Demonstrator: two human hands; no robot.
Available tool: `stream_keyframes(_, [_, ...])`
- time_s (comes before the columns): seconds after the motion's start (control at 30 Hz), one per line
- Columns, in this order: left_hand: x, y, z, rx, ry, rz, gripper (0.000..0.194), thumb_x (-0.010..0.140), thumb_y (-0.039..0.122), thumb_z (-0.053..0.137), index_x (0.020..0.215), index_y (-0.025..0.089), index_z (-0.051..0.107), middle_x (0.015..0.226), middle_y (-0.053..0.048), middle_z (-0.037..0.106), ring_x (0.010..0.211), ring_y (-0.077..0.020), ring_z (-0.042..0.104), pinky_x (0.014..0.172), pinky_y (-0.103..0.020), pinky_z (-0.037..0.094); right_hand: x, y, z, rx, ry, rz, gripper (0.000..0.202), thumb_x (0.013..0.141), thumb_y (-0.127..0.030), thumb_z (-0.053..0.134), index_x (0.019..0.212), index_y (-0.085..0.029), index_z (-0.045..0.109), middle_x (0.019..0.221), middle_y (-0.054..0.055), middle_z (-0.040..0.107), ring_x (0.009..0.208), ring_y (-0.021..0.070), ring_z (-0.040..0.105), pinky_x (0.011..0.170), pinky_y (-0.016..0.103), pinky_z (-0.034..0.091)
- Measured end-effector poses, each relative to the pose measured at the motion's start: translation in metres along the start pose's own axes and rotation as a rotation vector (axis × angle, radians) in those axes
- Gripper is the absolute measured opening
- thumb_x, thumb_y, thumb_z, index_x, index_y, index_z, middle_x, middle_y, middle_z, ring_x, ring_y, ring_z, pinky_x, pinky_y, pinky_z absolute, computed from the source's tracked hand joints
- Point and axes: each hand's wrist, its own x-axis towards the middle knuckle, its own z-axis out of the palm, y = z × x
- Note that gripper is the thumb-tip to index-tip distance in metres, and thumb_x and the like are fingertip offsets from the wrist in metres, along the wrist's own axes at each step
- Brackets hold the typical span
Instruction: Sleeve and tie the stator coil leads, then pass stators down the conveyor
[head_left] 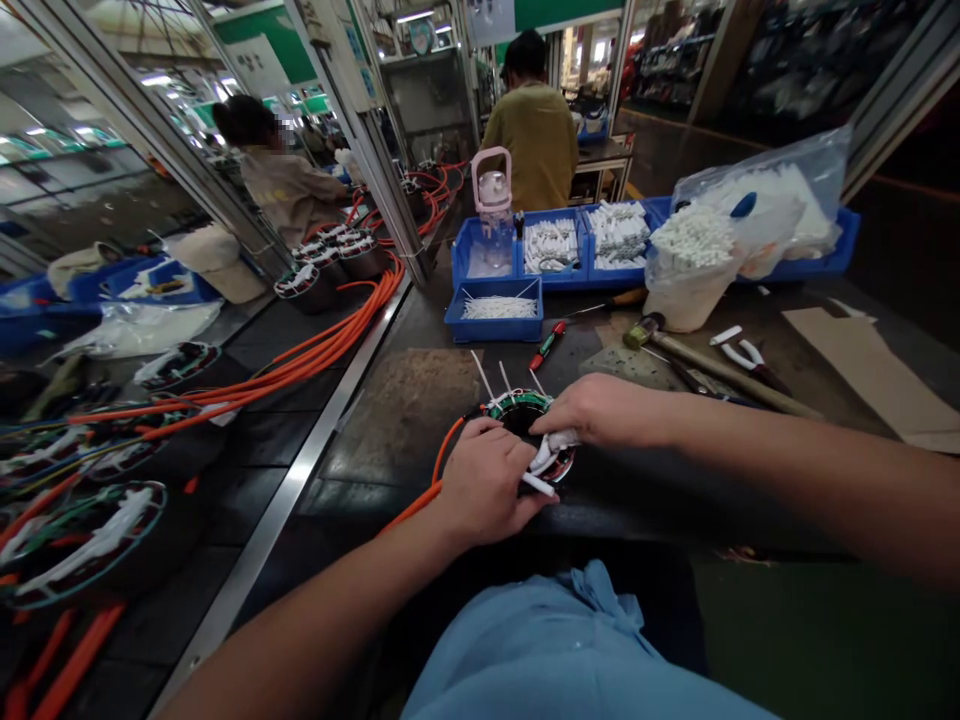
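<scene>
A motor stator (521, 398) lies on the bench in front of me, with green and white windings round its rim. Thin white cable ties (504, 377) stick up from its far side, and an orange cable (439, 463) leaves it on the left. My left hand (489, 472) is closed round the near left side of the stator, beside a short white sleeve (538, 485). On the right of the ring, my right hand (592, 412) pinches at white sleeving (559, 440), its fingertips bent over the opening. The fingers partly hide the near windings.
Blue bins (517, 310) of white ties and sleeves stand behind, beside a bagged tub (690, 270). A red-green tool (547, 345), a hammer (739, 375) and pliers (750, 360) lie about. Other stators (82, 545) and orange cables (330, 340) cover the left line; two people (529, 130) work beyond.
</scene>
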Motion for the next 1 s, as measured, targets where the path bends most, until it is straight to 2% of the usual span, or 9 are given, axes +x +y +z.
stream_keyframes(0.1, [0.000,-0.001,-0.017,-0.103,-0.108,0.020,0.044,0.073,0.050,0.058,0.101,0.016,0.057,0.091,-0.007,0.063,0.088,-0.0220,0.055,0.094,-0.042,0.031,-0.010,-0.010,0.005,-0.045,0.093,0.065,0.028,0.084,-0.018,0.049,0.109,-0.020,0.062,0.085,0.005,0.065,0.077,0.0177,0.060,0.063,0.024,0.037])
stream_keyframes(0.17, [0.001,-0.003,-0.031,-0.235,-0.221,0.091,0.045,0.082,0.041,0.049,0.120,0.018,0.047,0.103,-0.007,0.061,0.098,-0.0201,0.053,0.099,-0.041,0.027,-0.021,-0.025,0.009,-0.057,0.201,0.160,0.035,0.084,-0.017,0.045,0.117,-0.018,0.057,0.087,0.007,0.065,0.077,0.0196,0.060,0.064,0.027,0.039])
stream_keyframes(0.23, [0.003,-0.006,-0.039,-0.330,-0.285,0.106,0.040,0.089,0.030,0.037,0.128,0.023,0.041,0.106,-0.004,0.061,0.101,-0.0163,0.053,0.101,-0.039,0.025,-0.031,-0.044,0.017,0.000,0.317,0.251,0.043,0.084,-0.016,0.041,0.127,-0.016,0.048,0.094,0.008,0.064,0.080,0.0210,0.060,0.067,0.029,0.042])
stream_keyframes(0.43, [0.009,-0.003,-0.028,-0.351,-0.228,-0.135,0.029,0.087,0.032,0.046,0.113,0.027,0.058,0.099,0.000,0.067,0.091,-0.0147,0.058,0.101,-0.037,0.028,-0.040,-0.086,0.058,0.321,0.543,0.295,0.059,0.082,-0.017,0.042,0.137,-0.015,0.023,0.107,0.009,0.060,0.089,0.0188,0.059,0.075,0.030,0.047])
stream_keyframes(0.57, [0.015,0.000,-0.027,-0.354,-0.264,-0.222,0.028,0.084,0.032,0.049,0.108,0.027,0.061,0.101,0.002,0.068,0.096,-0.0157,0.059,0.102,-0.038,0.028,-0.034,-0.086,0.068,0.144,0.611,0.274,0.048,0.085,-0.013,0.036,0.133,-0.010,0.029,0.096,0.011,0.062,0.082,0.0202,0.058,0.070,0.031,0.047])
stream_keyframes(0.63, [0.017,0.001,-0.029,-0.340,-0.286,-0.201,0.026,0.085,0.030,0.047,0.106,0.028,0.062,0.098,0.002,0.069,0.093,-0.0155,0.059,0.102,-0.038,0.028,-0.031,-0.081,0.059,-0.032,0.555,0.219,0.041,0.088,-0.009,0.031,0.129,-0.007,0.035,0.087,0.010,0.062,0.075,0.0206,0.057,0.066,0.032,0.046])
stream_keyframes(0.73, [0.017,0.000,-0.030,-0.331,-0.297,-0.134,0.026,0.088,0.027,0.041,0.102,0.029,0.063,0.093,0.003,0.069,0.086,-0.0135,0.060,0.100,-0.038,0.028,-0.027,-0.073,0.037,-0.191,0.364,0.195,0.034,0.090,-0.012,0.035,0.122,-0.005,0.045,0.082,0.010,0.061,0.073,0.0208,0.056,0.063,0.031,0.044])
stream_keyframes(0.87, [0.013,-0.002,-0.028,-0.306,-0.248,-0.087,0.029,0.091,0.027,0.034,0.102,0.027,0.061,0.089,0.002,0.068,0.081,-0.0130,0.057,0.096,-0.039,0.029,-0.018,-0.066,0.005,-0.121,0.104,0.266,0.023,0.087,-0.014,0.046,0.107,-0.013,0.057,0.085,0.007,0.063,0.076,0.0190,0.058,0.059,0.027,0.037])
stream_keyframes(1.0, [0.008,-0.005,-0.027,-0.333,-0.197,-0.006,0.024,0.087,0.031,0.040,0.100,0.022,0.058,0.089,0.000,0.065,0.083,-0.0153,0.055,0.095,-0.040,0.030,-0.006,-0.056,-0.021,0.017,-0.009,0.273,0.020,0.079,-0.015,0.051,0.096,-0.019,0.061,0.080,0.003,0.064,0.070,0.0168,0.058,0.050,0.025,0.027])
